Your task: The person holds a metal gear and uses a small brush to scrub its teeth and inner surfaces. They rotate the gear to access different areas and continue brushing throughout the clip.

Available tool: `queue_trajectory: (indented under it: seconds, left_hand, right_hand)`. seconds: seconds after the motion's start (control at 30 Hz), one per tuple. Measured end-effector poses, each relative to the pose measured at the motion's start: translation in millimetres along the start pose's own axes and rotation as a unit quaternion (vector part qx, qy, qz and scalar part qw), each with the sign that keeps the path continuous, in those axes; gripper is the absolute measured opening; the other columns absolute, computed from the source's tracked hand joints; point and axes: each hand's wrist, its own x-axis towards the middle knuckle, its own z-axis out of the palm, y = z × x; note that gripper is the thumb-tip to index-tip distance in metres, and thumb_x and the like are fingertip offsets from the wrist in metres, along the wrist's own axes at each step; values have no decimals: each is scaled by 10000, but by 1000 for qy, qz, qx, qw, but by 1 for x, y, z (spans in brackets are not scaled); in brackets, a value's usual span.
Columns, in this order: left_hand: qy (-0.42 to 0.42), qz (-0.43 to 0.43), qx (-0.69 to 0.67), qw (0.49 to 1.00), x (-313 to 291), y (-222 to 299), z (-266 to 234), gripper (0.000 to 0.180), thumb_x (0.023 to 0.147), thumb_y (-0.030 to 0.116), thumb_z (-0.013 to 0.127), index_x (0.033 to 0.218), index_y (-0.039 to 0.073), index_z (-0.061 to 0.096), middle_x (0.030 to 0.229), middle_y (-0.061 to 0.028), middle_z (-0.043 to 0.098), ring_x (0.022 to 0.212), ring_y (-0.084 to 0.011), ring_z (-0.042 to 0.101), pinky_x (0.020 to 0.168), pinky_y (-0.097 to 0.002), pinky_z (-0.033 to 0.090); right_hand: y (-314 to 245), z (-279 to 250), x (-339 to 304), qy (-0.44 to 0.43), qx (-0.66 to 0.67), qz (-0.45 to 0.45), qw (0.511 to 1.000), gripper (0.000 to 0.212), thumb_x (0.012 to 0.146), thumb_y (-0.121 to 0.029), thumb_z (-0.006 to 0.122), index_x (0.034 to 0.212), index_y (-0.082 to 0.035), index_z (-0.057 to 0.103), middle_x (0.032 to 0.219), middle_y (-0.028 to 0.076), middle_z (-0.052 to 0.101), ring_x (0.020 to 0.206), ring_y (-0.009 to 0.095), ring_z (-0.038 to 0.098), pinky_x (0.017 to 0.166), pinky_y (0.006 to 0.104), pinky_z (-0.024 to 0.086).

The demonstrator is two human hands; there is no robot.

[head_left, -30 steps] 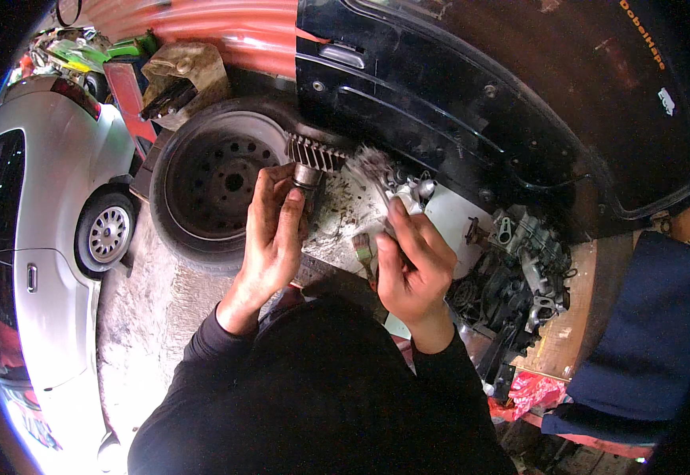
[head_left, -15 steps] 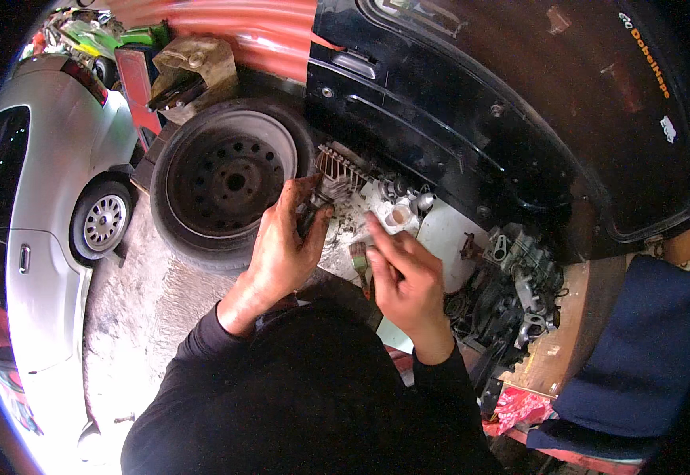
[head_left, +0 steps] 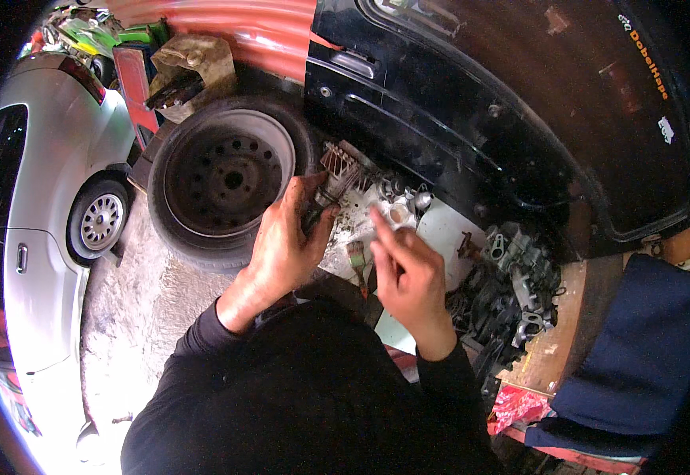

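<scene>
My left hand (head_left: 285, 229) is closed around a greyish metal part with a ribbed end (head_left: 331, 190), most of it hidden by the fingers and blurred. To its right, my right hand (head_left: 412, 277) is in front of me with the index finger stretched out and the thumb apart from it. Nothing shows between that finger and thumb; the other fingers are curled, and what lies under them is hidden. Between the hands a small paintbrush (head_left: 357, 257) lies on a dirty white surface. Beyond the right fingertip sits a light metal engine part with a round opening (head_left: 399, 214).
A wheel with a tyre (head_left: 234, 182) lies flat at the left. Several engine parts (head_left: 523, 277) are piled at the right, beside a dark blue cloth (head_left: 630, 348). A black vehicle door panel (head_left: 440, 103) rises behind. A silver car (head_left: 48, 261) stands far left.
My right hand has shifted slightly right and down, blurred by motion. The ribbed end of the part in my left hand appears turned a little; my left hand stays almost in place.
</scene>
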Motion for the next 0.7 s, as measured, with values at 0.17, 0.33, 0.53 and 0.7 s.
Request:
queue_trajectory:
  seconds: [0.17, 0.33, 0.53, 0.7]
  left_hand:
    - [-17, -14, 16, 1000, -1, -6, 1, 423, 902, 47, 683, 1282, -63, 532, 1102, -282, 674, 1057, -463, 658, 871, -468, 535]
    - [-17, -6, 29, 999, -1, -9, 0, 433, 898, 54, 687, 1292, -45, 536, 1104, -280, 674, 1050, -462, 660, 864, -468, 539]
    - [-19, -19, 12, 1000, -3, -8, -1, 435, 893, 45, 679, 1295, -42, 537, 1108, -279, 672, 1059, -461, 658, 872, -469, 538]
    - [-24, -16, 8, 1000, -3, -7, -4, 437, 892, 36, 677, 1293, -53, 530, 1110, -286, 671, 1063, -458, 663, 876, -461, 539]
  right_hand:
    - [-6, -11, 11, 66, 32, 0, 997, 497, 923, -13, 673, 1401, -148, 646, 769, 91, 571, 606, 197, 537, 554, 343, 424]
    - [1, -5, -5, -74, 4, -21, 997, 469, 946, 10, 633, 1407, -72, 623, 802, 120, 612, 615, 206, 545, 554, 341, 435]
    - [7, -4, 0, -27, 16, -23, 999, 462, 942, -45, 653, 1398, -112, 629, 777, 110, 604, 597, 218, 571, 551, 357, 467]
    - [5, -2, -6, 40, 74, 6, 996, 491, 959, -94, 646, 1440, -184, 610, 731, 97, 530, 554, 215, 537, 537, 370, 474]
